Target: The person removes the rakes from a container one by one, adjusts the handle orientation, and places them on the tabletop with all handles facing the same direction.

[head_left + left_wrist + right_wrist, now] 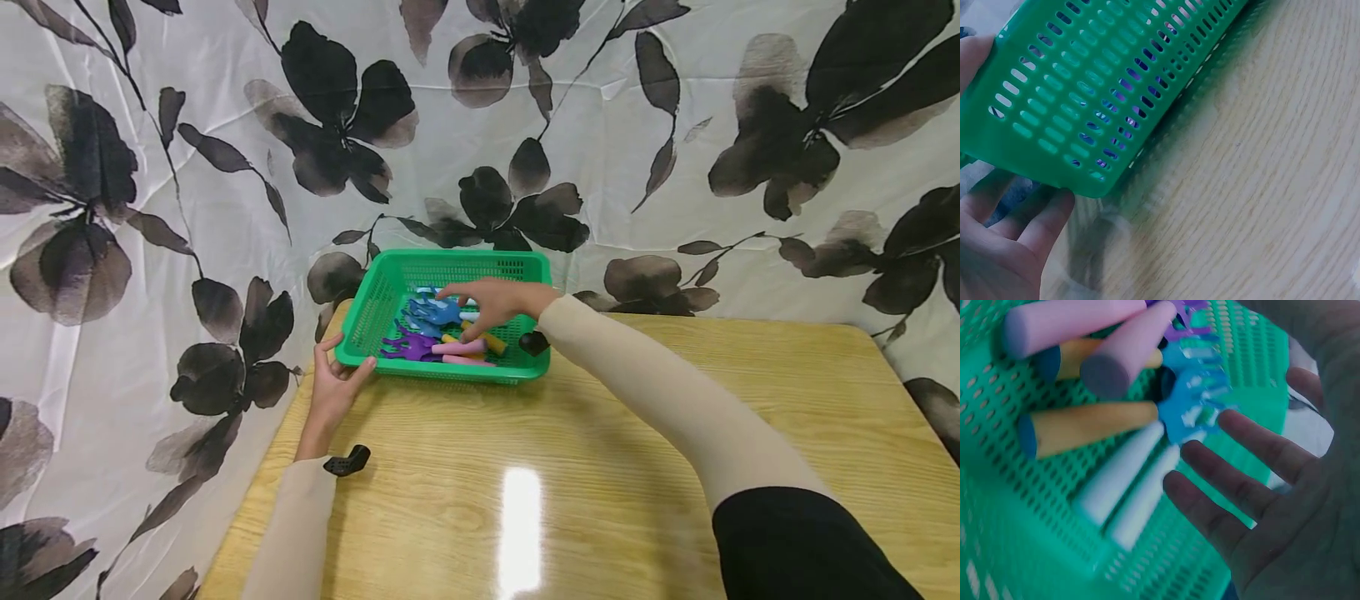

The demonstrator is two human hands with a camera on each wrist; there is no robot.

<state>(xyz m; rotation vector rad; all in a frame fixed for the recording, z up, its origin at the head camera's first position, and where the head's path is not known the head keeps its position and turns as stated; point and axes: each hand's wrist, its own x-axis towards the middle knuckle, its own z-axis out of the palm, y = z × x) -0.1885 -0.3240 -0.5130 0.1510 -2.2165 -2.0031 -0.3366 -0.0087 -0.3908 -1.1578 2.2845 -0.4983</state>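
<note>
A green plastic basket (442, 375) holds several small rake-like tools with splayed plastic tines. Purple tools (408, 345) with pink handles lie nearest the front. Behind them are blue tools (438, 312), some with yellow and some with white handles (1119, 475). My left hand (330, 396) grips the basket's left front corner, its thumb and fingertips on either side of it. Inside the basket's outline, my right hand (498, 302) hovers palm down over the tools. Its spread fingers (1216, 515) come close to a blue tool and the white handles; contact is unclear.
The basket stands at the back left of a wooden table (615, 433), near its left edge. A floral-patterned cloth (600, 208) hangs close behind the basket and along the left side. Tabletop extends to the front and right.
</note>
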